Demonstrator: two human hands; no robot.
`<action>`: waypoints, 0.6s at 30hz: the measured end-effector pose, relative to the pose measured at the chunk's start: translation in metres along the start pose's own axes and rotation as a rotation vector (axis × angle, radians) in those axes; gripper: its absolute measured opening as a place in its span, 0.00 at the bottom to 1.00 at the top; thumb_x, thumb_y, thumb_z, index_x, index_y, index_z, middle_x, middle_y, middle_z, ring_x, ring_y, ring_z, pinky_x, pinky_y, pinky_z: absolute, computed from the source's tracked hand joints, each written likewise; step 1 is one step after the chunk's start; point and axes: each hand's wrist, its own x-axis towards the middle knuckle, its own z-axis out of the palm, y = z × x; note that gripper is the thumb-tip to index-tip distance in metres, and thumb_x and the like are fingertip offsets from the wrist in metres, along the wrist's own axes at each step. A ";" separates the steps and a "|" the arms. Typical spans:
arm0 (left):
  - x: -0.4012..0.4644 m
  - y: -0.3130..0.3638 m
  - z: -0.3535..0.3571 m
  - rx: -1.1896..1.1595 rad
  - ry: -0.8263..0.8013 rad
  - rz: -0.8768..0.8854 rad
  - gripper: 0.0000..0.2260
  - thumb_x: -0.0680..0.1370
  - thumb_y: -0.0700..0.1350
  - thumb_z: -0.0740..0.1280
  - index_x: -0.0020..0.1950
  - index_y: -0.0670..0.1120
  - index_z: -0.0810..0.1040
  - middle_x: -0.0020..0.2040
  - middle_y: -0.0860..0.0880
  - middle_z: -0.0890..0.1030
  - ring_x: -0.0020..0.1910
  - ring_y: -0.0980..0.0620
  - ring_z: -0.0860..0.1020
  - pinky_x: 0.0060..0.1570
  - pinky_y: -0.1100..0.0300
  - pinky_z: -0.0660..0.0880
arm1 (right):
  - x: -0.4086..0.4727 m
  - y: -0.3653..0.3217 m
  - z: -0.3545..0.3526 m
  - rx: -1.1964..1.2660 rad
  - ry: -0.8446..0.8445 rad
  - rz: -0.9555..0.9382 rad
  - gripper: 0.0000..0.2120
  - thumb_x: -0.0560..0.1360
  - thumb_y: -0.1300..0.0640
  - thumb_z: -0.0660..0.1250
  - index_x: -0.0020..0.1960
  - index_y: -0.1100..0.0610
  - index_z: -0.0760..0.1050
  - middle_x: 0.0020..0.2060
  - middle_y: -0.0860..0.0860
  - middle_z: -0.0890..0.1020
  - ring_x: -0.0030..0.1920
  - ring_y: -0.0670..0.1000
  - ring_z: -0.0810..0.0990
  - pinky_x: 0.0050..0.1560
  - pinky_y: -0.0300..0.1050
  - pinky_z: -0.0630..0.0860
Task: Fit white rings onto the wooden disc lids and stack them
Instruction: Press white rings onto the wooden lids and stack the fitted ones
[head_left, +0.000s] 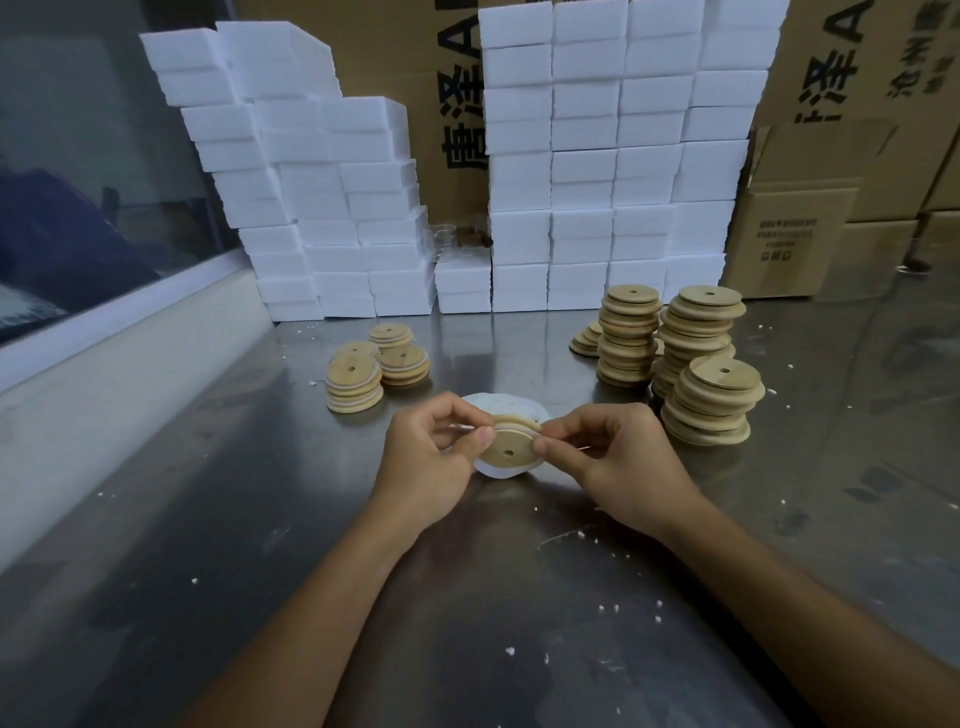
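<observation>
While both hands, left hand (434, 449) and right hand (613, 457), pinch one wooden lid (508, 448) and work its white ring (511, 427) on, three short ringed stacks (376, 366) stand finished and taller bare stacks (680, 358) wait.

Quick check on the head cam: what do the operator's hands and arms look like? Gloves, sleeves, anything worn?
Both bare: left hand and right hand have no gloves, and no rings, watch or bands show. Forearms are uncovered down to the frame edge, with no sleeve in view. Nails are short and plain.

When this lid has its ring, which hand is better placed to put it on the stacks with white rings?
Probably the left hand: the ringed stacks stand on its side of the table. The right hand would have to cross over; both now hold the lid.
</observation>
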 end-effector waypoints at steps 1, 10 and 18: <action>0.000 -0.001 0.000 -0.037 0.004 -0.037 0.13 0.74 0.33 0.71 0.37 0.50 0.80 0.40 0.54 0.85 0.39 0.55 0.84 0.40 0.59 0.80 | 0.000 0.001 0.000 0.004 -0.002 -0.001 0.02 0.71 0.59 0.77 0.44 0.54 0.85 0.40 0.47 0.87 0.42 0.45 0.86 0.49 0.47 0.84; -0.003 0.000 0.007 -0.137 0.031 -0.161 0.09 0.76 0.33 0.69 0.39 0.45 0.78 0.46 0.43 0.83 0.43 0.49 0.85 0.43 0.51 0.83 | -0.001 0.000 0.001 0.145 -0.003 0.077 0.03 0.73 0.60 0.76 0.44 0.57 0.82 0.37 0.53 0.87 0.38 0.55 0.86 0.44 0.51 0.84; -0.005 0.006 0.010 0.210 -0.048 0.187 0.07 0.75 0.37 0.70 0.44 0.49 0.80 0.44 0.55 0.83 0.48 0.59 0.81 0.45 0.67 0.78 | -0.007 -0.010 -0.001 -0.202 0.020 -0.214 0.04 0.75 0.58 0.73 0.49 0.55 0.84 0.42 0.44 0.85 0.44 0.42 0.84 0.47 0.41 0.82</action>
